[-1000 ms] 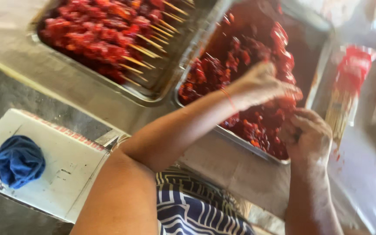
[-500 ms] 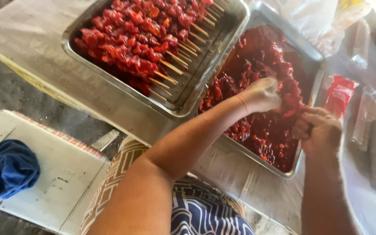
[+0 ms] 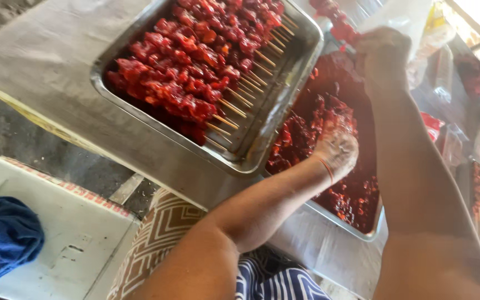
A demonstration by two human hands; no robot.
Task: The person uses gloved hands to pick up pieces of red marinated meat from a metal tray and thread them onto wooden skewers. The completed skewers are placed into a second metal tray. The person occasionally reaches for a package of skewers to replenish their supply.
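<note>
Head view, looking down over both forearms. Left hand (image 3: 337, 150) down in the tray of loose red meat (image 3: 320, 119), fingers buried among the marinated chunks and curled into them; whether any piece is actually pinched, impossible to tell. Thin orange band around that wrist. Right hand (image 3: 383, 53) raised at about 1 o'clock from the left hand, well above the tray, fingers closed around a skewer (image 3: 337, 25) loaded with red meat pieces, its loaded end pointing toward 10 o'clock. Meat tray (image 3: 362, 230) a steel rectangle, its near corner at about 5 o'clock from the left hand, sauce coating its floor. At 9 to 10 o'clock from the left hand, touching the meat tray's side, a second steel tray (image 3: 273, 125) stacked with finished skewers (image 3: 195, 72), bare stick ends pointing toward 4 o'clock. Both trays on a grey table (image 3: 40, 61). At 7 o'clock, low in the frame, a white board (image 3: 68, 222) with a crumpled blue cloth (image 3: 4, 236) lying on it. Patterned and striped clothing (image 3: 273, 283) at 6 o'clock, between the forearms.
</note>
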